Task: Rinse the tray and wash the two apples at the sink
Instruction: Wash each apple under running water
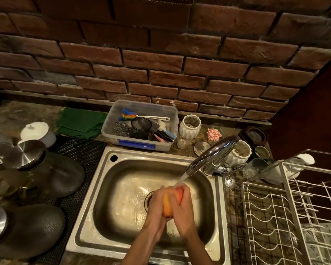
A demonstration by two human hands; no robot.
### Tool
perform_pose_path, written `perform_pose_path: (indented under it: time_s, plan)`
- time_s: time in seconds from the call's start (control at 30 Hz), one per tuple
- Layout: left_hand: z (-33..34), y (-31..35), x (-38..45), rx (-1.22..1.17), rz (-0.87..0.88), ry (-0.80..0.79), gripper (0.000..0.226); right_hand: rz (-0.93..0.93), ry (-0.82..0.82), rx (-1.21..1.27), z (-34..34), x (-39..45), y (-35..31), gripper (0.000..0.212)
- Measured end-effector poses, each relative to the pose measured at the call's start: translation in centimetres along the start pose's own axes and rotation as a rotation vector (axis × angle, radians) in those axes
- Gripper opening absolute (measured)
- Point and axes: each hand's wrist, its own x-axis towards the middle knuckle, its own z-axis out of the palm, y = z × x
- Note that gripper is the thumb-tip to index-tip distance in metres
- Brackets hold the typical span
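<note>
An apple (pixel 172 202) is being washed: both hands press it between them over the sink (pixel 122 188) at lower centre of the frame, the left hand (pixel 154 209) wrapped around its left side, the right hand (pixel 182 211) closed over its right. Water from the tap (pixel 212 155) falls onto its top. No tray or second apple is in view, so I cannot tell whether those steps are finished; judging from this, the task is mid-way at best. The apple looks yellow-orange with a red blush toward the upper right, wet and glossy, mostly hidden by fingers.
</note>
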Motion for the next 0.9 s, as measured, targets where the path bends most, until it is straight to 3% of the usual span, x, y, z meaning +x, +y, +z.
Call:
perform_pose_path:
  time_s: [0.1, 0.27, 0.4, 0.63, 0.8, 0.9]
  plan:
    - [0.0, 0.1, 0.0, 0.120, 0.187, 0.034, 0.025, 0.135, 0.021, 0.177, 0.5, 0.5, -0.6, 0.026]
    - [-0.8, -0.1, 0.1, 0.357, 0.308, -0.007, 0.026, 0.348, 0.070, 0.308, 0.4, 1.2, -1.2, 0.029]
    - [-1.9, -1.1, 0.4, 0.538, 0.328, -0.016, 0.040, 0.557, -0.100, 0.304, -0.8, 1.8, -1.3, 0.031]
    - [-0.6, -0.5, 0.6, 0.396, 0.261, 0.145, 0.008, 0.352, -0.018, 0.029, -0.1, 1.5, 0.4, 0.032]
    - [-0.3, 0.3, 0.8, 0.416, 0.129, 0.174, 0.028, 0.178, -0.106, -0.063, -1.1, 0.5, 0.5, 0.027]
    - [-0.5, 0.8, 0.5, 0.383, -0.021, 0.106, 0.045, 0.113, -0.163, -0.149, -1.2, -0.2, 0.8, 0.042]
